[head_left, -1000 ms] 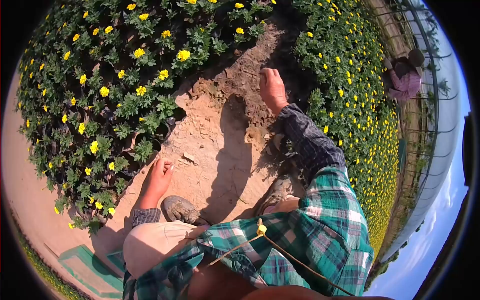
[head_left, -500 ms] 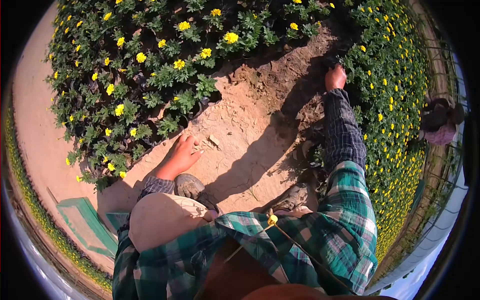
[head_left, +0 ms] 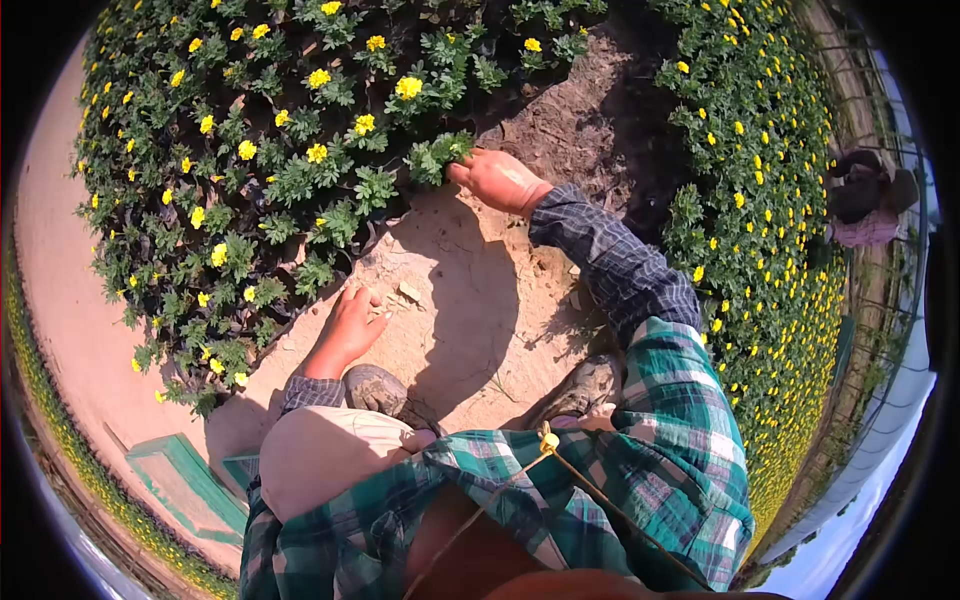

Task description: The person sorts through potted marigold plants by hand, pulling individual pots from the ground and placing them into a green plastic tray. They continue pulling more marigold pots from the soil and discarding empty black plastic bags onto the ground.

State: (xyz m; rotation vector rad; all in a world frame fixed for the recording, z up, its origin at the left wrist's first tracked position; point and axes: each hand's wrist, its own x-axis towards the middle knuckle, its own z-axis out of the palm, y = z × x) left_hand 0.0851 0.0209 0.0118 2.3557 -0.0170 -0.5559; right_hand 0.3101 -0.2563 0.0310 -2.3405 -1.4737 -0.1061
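Note:
My right hand (head_left: 503, 183) reaches across to the near edge of the left flower bed, its fingers closed on a leafy marigold plant (head_left: 438, 157). Only the plant's green leaves show; its base is hidden by shadow and my fingers. Lower down, my left hand (head_left: 350, 325) hovers at or just above the pale dirt, fingers loosely bent and apart with nothing in them. Beside it stand more marigold plants (head_left: 340, 222) in dark bags, several with yellow blooms. A small clod (head_left: 409, 292) lies on the soil near my left fingers.
A dense marigold bed (head_left: 770, 260) runs along the right. Bare dirt (head_left: 470, 340) lies between the beds, with my shoes (head_left: 376, 390) on it. A green wooden board-like object (head_left: 190, 485) rests at lower left. Another person (head_left: 870, 200) is at the far right.
My right hand has swung left from the right-hand bed to the left bed's edge. A marigold plant is now at its fingers where bare soil was. The left hand stays nearly in place.

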